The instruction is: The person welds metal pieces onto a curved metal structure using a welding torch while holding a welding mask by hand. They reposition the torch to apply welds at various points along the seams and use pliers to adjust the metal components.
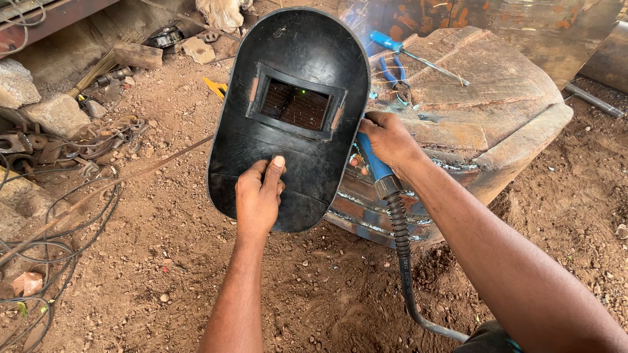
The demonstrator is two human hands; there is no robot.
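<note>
My left hand (258, 195) grips the lower part of a black hand-held welding shield (288, 72) with a dark rectangular window, held up in front of the work. A small bright spot shows through the window. My right hand (387, 138) is closed around the blue handle of a welding torch (374, 163), whose ribbed grey cable (400, 242) hangs down toward me. The torch tip is hidden behind the shield. Beyond lies a rusty curved metal workpiece (497, 111) with weld seams along its near edge.
Blue-handled pliers (394, 75) and a blue-handled screwdriver (412, 55) rest on the workpiece. Black cables (46, 261), chain and scrap metal lie at the left on the dirt ground. Stones (59, 114) sit at the far left. A pipe (592, 99) lies at the right.
</note>
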